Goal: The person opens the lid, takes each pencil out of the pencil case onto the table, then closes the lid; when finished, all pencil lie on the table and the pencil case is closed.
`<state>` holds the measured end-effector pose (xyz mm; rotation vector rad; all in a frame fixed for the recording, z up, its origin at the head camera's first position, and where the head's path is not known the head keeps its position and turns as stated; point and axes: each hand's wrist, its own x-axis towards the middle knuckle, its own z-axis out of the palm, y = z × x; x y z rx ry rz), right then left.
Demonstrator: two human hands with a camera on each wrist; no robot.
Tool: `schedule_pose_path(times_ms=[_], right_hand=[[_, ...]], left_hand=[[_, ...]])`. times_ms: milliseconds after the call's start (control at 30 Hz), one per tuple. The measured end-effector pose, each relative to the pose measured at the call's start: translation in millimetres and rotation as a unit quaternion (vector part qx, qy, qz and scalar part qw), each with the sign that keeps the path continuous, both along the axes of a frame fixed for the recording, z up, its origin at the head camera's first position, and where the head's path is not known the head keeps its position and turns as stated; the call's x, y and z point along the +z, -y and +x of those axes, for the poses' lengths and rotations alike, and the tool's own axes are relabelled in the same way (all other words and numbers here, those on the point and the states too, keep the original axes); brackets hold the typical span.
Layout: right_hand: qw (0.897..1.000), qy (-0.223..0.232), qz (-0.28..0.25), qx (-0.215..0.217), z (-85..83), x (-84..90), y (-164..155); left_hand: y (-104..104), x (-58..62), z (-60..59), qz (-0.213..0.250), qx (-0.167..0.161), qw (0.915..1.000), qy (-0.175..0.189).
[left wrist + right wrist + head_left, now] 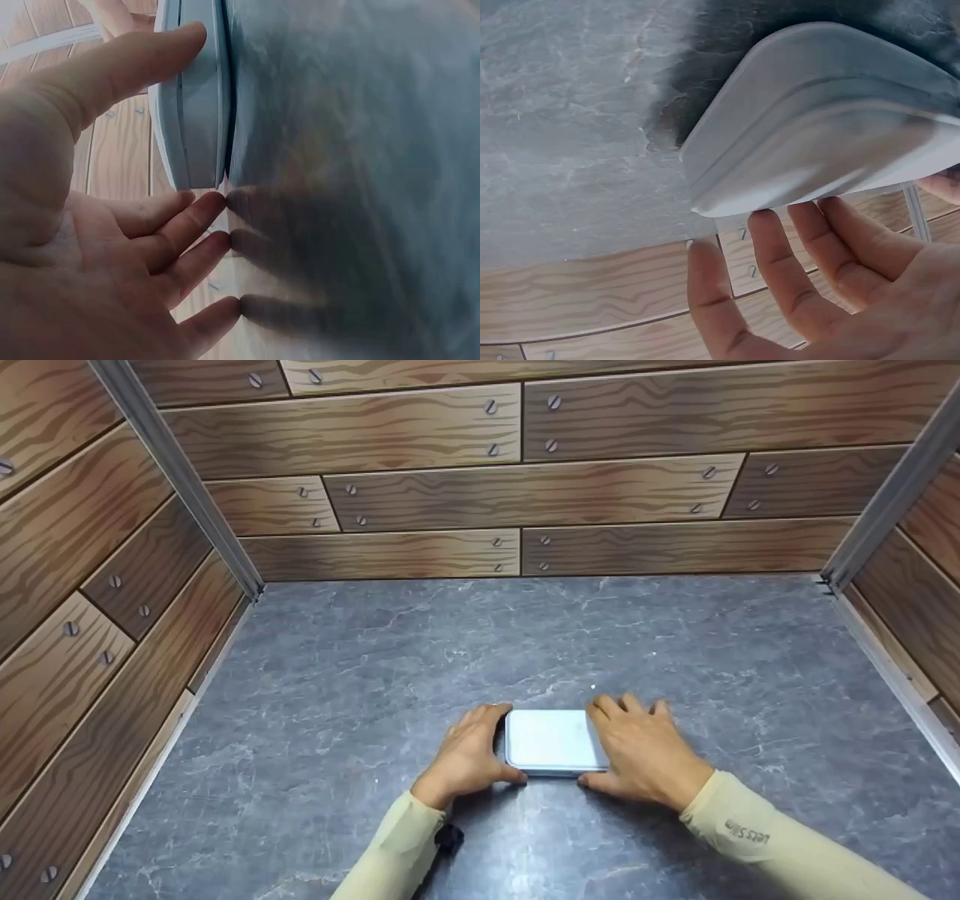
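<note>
On the grey table [315,675], near its front edge, a flat white tin [551,741] lies between both hands: left hand [466,756] fingers relaxed at its left side, right hand [643,750] laid straight-fingered over its right edge. Wood-print walls [525,495] surround.

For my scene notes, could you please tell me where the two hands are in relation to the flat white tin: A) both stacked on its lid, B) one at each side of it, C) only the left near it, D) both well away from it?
B: the left hand is at the white tin's left side and the right hand at its right side.
</note>
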<state>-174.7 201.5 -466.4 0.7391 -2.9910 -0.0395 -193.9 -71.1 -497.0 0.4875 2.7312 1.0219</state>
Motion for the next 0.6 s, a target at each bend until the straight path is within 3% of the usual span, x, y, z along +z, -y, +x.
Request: schedule_pose_path(times_ms=[300, 600], right_hand=[[0.998, -0.049, 0.034, 0.025, 1.5, -2.2, 6.0], [0.998, -0.051, 0.026, 0.036, -0.9, -1.3, 6.3]], left_hand=[[-2.0, -2.1, 0.1, -0.03, 0.001, 0.9993, -0.023], [-3.6, -0.5, -0.8, -0.032, 0.004, 0.9991, -0.028]])
